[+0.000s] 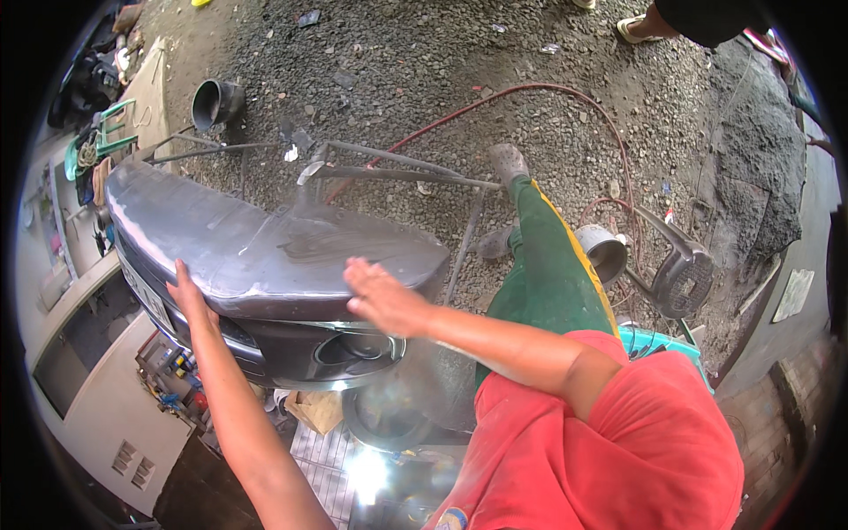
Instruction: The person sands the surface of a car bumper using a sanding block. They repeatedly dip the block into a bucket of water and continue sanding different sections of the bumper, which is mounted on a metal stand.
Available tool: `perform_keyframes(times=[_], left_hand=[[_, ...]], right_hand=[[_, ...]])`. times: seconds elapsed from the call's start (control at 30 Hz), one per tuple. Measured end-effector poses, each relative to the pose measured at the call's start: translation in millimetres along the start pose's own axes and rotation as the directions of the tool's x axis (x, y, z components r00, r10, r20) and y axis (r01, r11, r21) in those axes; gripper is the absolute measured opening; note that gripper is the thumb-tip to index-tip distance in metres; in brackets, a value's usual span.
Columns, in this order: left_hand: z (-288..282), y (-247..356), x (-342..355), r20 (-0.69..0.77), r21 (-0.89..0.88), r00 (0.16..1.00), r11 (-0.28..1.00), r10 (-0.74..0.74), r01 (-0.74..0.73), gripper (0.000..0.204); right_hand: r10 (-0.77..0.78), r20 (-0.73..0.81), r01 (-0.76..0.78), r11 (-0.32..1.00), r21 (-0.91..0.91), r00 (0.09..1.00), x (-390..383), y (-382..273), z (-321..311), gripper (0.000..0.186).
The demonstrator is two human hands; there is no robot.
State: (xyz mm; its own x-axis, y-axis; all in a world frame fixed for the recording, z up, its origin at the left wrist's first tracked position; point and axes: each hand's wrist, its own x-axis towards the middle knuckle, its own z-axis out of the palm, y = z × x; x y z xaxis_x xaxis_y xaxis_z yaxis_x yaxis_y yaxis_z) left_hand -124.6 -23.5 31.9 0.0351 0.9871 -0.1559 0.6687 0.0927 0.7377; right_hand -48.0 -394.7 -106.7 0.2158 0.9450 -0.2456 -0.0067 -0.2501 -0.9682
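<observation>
A grey car bumper (265, 238) stretches across the left and middle, its upper face dull and streaked with pale and wet-looking smears. My left hand (193, 300) rests against its long outer edge, fingers stretched out. Near the bumper's right end, my right hand (386, 299) is over the upper face with its fingers extended and slightly blurred. Nothing shows in either hand, though the right palm is hidden. Below the right hand, a rounded lamp opening (353, 349) is set in the bumper. A thin metal frame (397, 174) stands beneath and beyond the bumper.
A black bucket (216, 104) lies tipped on the gravel. A red hose (530, 87) curves past my legs. To the right are a grey pail (602, 254), a grey rounded part (682, 281) and a teal basin (698, 358). Another person's foot (638, 29) shows at the far right.
</observation>
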Motion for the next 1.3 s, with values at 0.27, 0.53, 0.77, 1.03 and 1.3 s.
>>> perform_keyframes(times=[0.27,0.53,0.77,1.03,1.3], left_hand=[[-5.3,0.1,4.9,0.049,0.037,0.999,0.999,0.011,-0.013,0.089],[-7.7,-6.2,10.3,0.010,0.115,0.999,0.992,0.046,-0.046,0.088],[-8.0,-5.7,10.7,0.032,0.107,0.999,0.994,0.007,-0.010,0.091],[-8.5,-6.4,16.8,0.025,0.122,1.000,0.993,0.005,-0.008,0.095],[-7.5,-5.1,16.0,0.052,0.061,0.999,0.998,0.008,-0.011,0.075]], right_hand=[[0.331,-0.097,-0.334,0.943,-0.013,0.939,-51.1,91.6,-3.1,0.069],[0.385,0.017,-0.385,0.923,-0.033,0.923,-51.2,57.2,-18.9,0.065],[0.317,0.006,-0.313,0.940,-0.133,0.948,-71.6,79.3,-27.5,0.063],[-0.228,-0.077,0.223,0.973,-0.067,0.971,-0.3,-36.2,18.3,0.070],[0.373,-0.395,-0.314,0.927,0.207,0.840,-38.8,99.6,37.4,0.072]])
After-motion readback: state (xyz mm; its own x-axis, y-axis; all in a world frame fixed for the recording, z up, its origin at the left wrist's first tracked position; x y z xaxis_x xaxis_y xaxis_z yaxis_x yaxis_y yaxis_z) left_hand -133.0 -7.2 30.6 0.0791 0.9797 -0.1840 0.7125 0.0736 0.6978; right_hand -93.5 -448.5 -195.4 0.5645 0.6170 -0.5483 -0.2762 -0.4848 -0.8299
